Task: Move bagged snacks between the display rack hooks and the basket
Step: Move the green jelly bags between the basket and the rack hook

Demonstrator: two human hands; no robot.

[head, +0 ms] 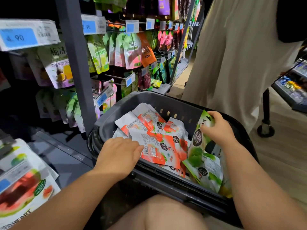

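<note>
A dark grey basket (166, 103) stands in front of me, filled with several red-and-white snack bags (159, 146) and green snack bags (204, 170). My left hand (119, 155) lies on the red-and-white bags at the basket's near left rim, fingers spread over the top bag's edge. My right hand (216, 128) grips the upper part of a green bag (198, 140) standing upright at the basket's right side. The display rack (73, 47) rises to the left, with bagged snacks (131, 50) hanging from its hooks.
A person in pale clothing (232, 55) stands just behind the basket on the right. A wheeled cart or shelf (265, 128) is at the far right. More bags (23, 185) hang low at the left. My bare knee (162, 213) is below the basket.
</note>
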